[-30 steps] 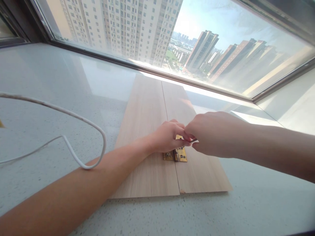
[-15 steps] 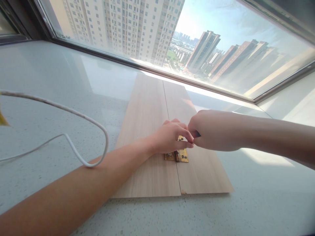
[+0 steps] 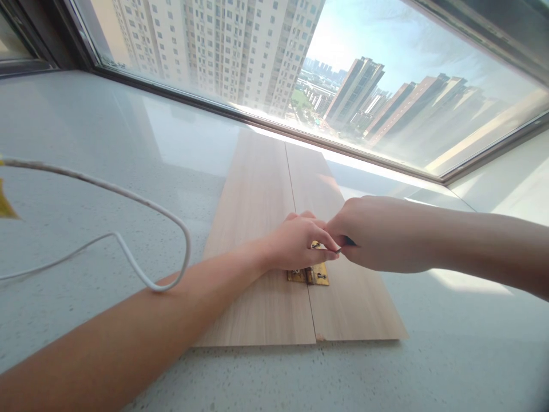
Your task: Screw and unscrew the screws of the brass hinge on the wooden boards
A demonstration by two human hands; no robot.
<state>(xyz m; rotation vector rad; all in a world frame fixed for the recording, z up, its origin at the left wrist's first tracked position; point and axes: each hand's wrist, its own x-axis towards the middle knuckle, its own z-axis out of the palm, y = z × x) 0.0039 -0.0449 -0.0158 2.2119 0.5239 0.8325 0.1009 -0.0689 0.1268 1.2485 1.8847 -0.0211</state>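
Two pale wooden boards, a left board (image 3: 240, 309) and a right board (image 3: 355, 312), lie side by side with a narrow seam between them. A worn golden hinge (image 3: 317, 276) spans the seam, with screws or screw holes in its leaf. My left hand (image 3: 302, 243) reaches over the hinge, its thumb and forefinger pinched together just above the right leaf. Against those fingertips is my right hand (image 3: 373, 234), closed in a fist. A bit of something dark shows inside its grip, with a small dark tip by my left fingers; its kind is hidden.
A white cable (image 3: 146, 200) loops in from the left and crosses my left forearm. Under the boards is a speckled white sill (image 3: 433, 355). A dark-framed window (image 3: 274, 127) stands behind, and a yellow piece (image 3: 6, 200) shows at the left edge.
My right hand has turned slightly and dropped a little, and more of the dark thing in its grip shows. My left hand stays at the hinge, almost unmoved.
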